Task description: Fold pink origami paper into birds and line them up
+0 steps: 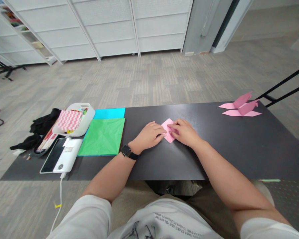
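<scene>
A small pink sheet of origami paper [169,137], folded to a diamond shape, lies on the dark table between my hands. My left hand [151,133] rests low at its left corner, thumb and fingers closed on the edge. Over the right side, my right hand [184,132] has its fingers bent and pinches a folded flap. My fingers hide part of the creases and both side corners. Two finished pink origami birds [241,109] stand at the table's far right, apart from my hands.
Left of my hands lie green paper sheets [103,137] over a blue sheet [111,113]. Beyond them are a white basket [88,119] with a pink zigzag-patterned item [69,120], a cabled white device [68,156], and black cloth [45,122]. The dark table [149,169] ends near my lap.
</scene>
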Available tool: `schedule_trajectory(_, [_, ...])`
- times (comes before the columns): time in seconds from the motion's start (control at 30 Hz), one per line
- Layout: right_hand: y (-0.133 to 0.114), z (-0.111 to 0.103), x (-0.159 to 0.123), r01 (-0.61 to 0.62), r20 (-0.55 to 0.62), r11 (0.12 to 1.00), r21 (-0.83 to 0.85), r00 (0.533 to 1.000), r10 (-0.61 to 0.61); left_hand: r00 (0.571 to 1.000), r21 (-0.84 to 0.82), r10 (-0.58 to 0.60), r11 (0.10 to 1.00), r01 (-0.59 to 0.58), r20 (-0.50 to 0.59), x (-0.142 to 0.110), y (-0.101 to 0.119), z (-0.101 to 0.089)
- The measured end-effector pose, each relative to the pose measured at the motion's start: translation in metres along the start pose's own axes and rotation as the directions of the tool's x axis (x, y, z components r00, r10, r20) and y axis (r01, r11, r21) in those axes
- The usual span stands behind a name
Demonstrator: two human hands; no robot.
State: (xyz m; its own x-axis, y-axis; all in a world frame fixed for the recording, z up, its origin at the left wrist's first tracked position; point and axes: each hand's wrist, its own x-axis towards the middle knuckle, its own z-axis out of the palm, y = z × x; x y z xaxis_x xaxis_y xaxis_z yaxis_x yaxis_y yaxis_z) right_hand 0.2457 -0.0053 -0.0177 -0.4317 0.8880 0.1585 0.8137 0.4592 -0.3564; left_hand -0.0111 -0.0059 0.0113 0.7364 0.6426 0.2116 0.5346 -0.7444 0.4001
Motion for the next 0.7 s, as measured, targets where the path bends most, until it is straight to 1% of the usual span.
schedule_trajectory(0.07, [0.0,-0.001,0.0,0.006,0.0,1.0,0.0,1.0,-0.006,0.999,0.037,-0.022,0.999,0.024,-0.039,0.001,-0.004,0.005])
schedule_trajectory(0.13, [0.0,-0.002,0.0,0.007,0.001,1.0,-0.002,1.0,-0.007,0.998,0.07,-0.033,0.997,0.036,-0.046,0.002,-0.007,0.009])
schedule_trajectory(0.23, [0.0,-0.001,0.0,0.0,0.001,1.0,-0.002,1.0,0.0,0.998,0.102,-0.057,0.993,0.059,-0.02,0.002,-0.008,0.013])
schedule_trajectory(0.33, [0.0,0.0,0.0,-0.004,-0.003,1.0,0.013,1.0,0.004,0.996,0.117,-0.083,0.99,0.082,0.007,0.002,-0.007,0.012])
schedule_trajectory(0.5, [0.006,-0.001,0.002,-0.001,-0.036,0.996,0.093,0.999,0.004,0.992,0.122,-0.129,0.985,0.126,0.017,0.002,-0.003,0.008])
schedule_trajectory(0.6, [0.01,-0.002,0.003,-0.082,-0.107,0.989,0.12,0.99,0.095,0.991,0.119,-0.13,0.985,0.127,0.015,0.002,-0.002,0.007])
schedule_trajectory(0.7, [0.013,-0.001,0.002,-0.203,-0.165,0.977,0.062,0.964,0.21,0.992,0.114,-0.128,0.985,0.127,0.002,0.002,-0.003,0.007])
